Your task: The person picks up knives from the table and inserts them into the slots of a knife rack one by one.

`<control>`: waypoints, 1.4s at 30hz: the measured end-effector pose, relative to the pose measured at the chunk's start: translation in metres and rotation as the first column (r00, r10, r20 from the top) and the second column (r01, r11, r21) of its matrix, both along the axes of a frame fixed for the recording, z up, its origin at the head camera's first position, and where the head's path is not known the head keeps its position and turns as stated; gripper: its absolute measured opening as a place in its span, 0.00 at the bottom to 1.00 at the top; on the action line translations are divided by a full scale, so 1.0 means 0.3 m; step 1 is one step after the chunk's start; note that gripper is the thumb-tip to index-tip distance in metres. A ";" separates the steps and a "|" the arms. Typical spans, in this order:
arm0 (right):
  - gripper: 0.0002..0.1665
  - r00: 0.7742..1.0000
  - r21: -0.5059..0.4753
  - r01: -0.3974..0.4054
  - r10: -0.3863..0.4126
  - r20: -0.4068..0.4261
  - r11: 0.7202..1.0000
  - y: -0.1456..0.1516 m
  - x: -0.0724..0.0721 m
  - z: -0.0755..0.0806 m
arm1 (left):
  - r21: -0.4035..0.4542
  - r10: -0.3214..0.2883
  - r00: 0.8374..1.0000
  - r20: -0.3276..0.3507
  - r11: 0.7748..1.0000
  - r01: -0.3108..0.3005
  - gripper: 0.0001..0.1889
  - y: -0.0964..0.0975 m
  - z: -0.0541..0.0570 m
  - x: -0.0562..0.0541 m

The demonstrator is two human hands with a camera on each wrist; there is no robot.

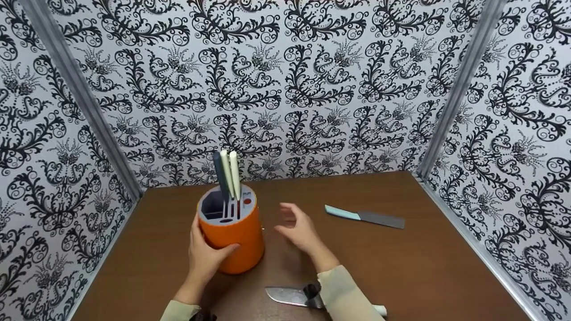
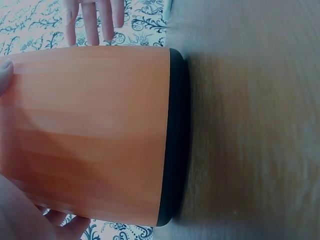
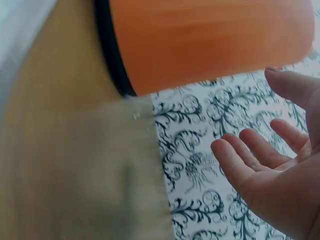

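An orange cylindrical knife block (image 1: 244, 243) stands on the left part of the table. My left hand (image 1: 206, 256) holds its side, thumb across the front and fingers round the far left. Its black base (image 2: 175, 140) shows in the left wrist view. A dark-handled knife (image 1: 220, 174) and two cream-handled knives (image 1: 235, 171) stick up from the grey slotted top (image 1: 248, 196). To the right of the block, apart from it, my right hand (image 1: 301, 228) is raised with its fingers loosely spread and nothing in them.
A cleaver (image 1: 381, 219) with a light blue handle lies at the back right of the brown table (image 1: 428, 267). A broad-bladed knife (image 1: 285, 295) lies near the front, partly hidden under my right forearm. Patterned walls (image 1: 285, 89) enclose the back and sides.
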State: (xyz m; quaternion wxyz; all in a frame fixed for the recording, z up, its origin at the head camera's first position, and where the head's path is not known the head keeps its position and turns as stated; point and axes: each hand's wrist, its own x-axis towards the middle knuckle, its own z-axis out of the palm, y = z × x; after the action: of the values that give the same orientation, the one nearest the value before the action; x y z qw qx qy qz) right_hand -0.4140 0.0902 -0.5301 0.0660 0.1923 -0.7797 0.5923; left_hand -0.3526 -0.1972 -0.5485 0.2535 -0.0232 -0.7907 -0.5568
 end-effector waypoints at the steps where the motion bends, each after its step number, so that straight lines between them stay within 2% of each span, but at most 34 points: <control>1: 0.37 1.000 -0.012 0.018 -0.018 0.002 1.000 0.013 -0.005 0.004 | -0.001 0.002 1.000 0.000 1.000 -0.002 0.70 0.000 0.001 0.000; 4: 0.36 0.997 -0.054 0.072 -0.072 0.003 0.996 0.053 -0.022 0.010 | -0.003 0.005 1.000 0.000 1.000 -0.005 0.70 -0.001 0.000 -0.002; 14: 0.36 0.972 -0.054 0.233 -0.232 0.023 0.971 0.176 -0.068 0.003 | -0.004 0.016 1.000 0.005 1.000 -0.016 0.70 -0.001 -0.014 -0.006; 18: 0.35 0.952 -0.008 0.306 -0.306 0.028 0.952 0.226 -0.086 -0.004 | -0.002 0.012 1.000 0.011 1.000 -0.012 0.70 0.000 -0.013 -0.008; 24: 0.38 0.909 0.168 0.406 -0.416 0.030 0.898 0.315 -0.106 -0.009 | -0.016 0.017 0.999 0.034 1.000 -0.017 0.71 0.000 -0.007 -0.003; 28: 0.40 0.889 0.286 0.407 -0.448 0.094 0.868 0.374 -0.108 -0.010 | -0.016 0.027 0.999 0.026 1.000 -0.027 0.71 0.005 -0.011 -0.003; 33: 0.40 0.868 0.372 0.382 -0.467 0.170 0.846 0.429 -0.107 -0.017 | 0.004 0.027 1.000 -0.006 1.000 -0.027 0.69 0.017 -0.015 0.001; 37: 0.38 0.871 0.415 0.362 -0.461 0.167 0.835 0.445 -0.114 -0.027 | 0.015 0.031 0.999 -0.021 0.999 -0.030 0.68 0.020 -0.016 0.001; 42: 0.38 0.882 0.441 0.331 -0.440 0.171 0.834 0.449 -0.125 -0.036 | 0.010 0.042 0.999 -0.016 0.999 -0.042 0.69 0.023 -0.013 0.004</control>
State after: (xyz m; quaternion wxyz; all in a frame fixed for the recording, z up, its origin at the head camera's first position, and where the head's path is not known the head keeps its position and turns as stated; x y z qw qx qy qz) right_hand -0.4516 0.2248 -0.5409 0.0393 -0.0418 -0.9080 0.4151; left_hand -0.3515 -0.1903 -0.5523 0.2717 -0.0101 -0.7862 -0.5550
